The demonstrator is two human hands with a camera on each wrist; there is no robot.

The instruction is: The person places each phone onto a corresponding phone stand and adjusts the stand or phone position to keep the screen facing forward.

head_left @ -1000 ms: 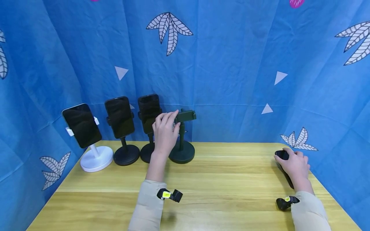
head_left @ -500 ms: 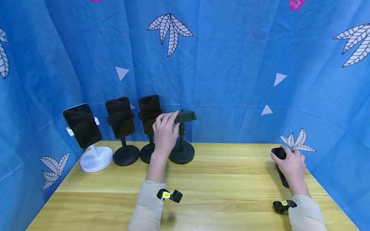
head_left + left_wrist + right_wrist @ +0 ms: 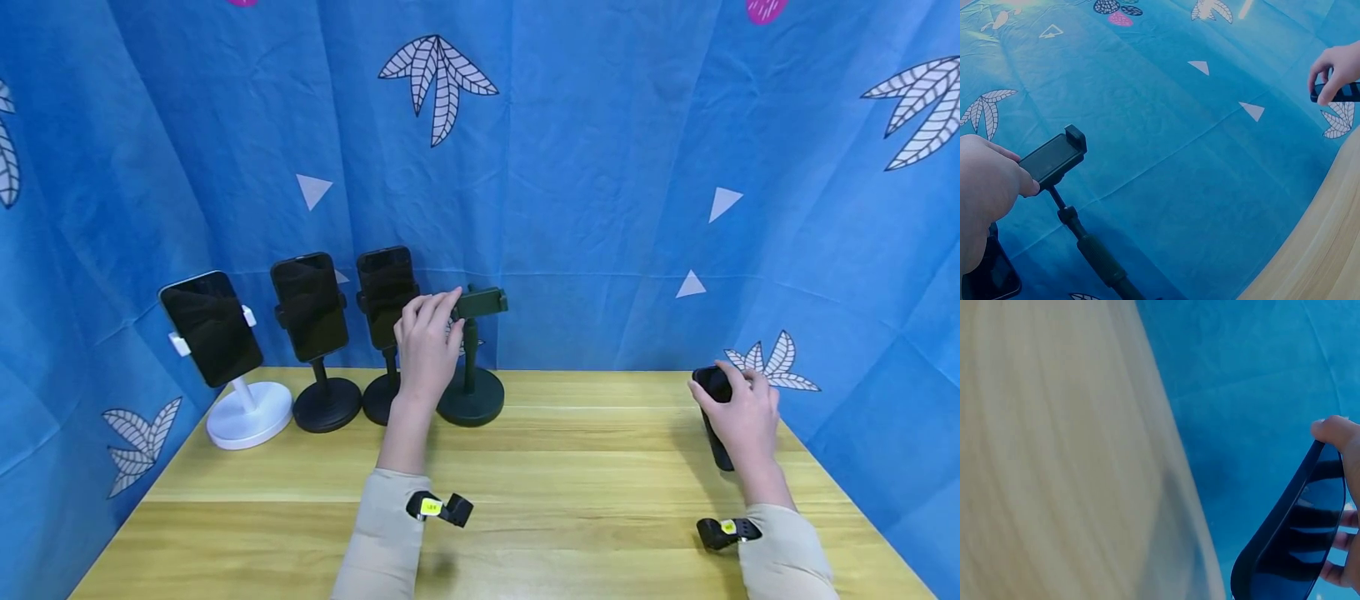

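My left hand (image 3: pixel 427 346) grips the left end of the clamp on a dark green phone stand (image 3: pixel 470 398), which stands upright on its round base. In the left wrist view, the thumb lies on the clamp's near edge, and the clamp (image 3: pixel 1054 159) holds no phone. Over at the right side, my right hand (image 3: pixel 748 412) holds a black smartphone (image 3: pixel 712 383) by its edges, thumb on one side and fingers on the other. The phone (image 3: pixel 1297 531) is tilted and held above the tabletop, its glossy face reflecting the fingers in the right wrist view.
Left of my left hand, a white phone stand (image 3: pixel 251 414) and two black stands (image 3: pixel 327 404) each hold a dark-screened phone; my left hand and forearm partly cover the nearest. A blue patterned curtain (image 3: pixel 600 208) hangs behind the wooden table (image 3: pixel 570 483).
My right hand has moved left and toward the back, carrying the smartphone with it. The left hand stays on the green stand's clamp.
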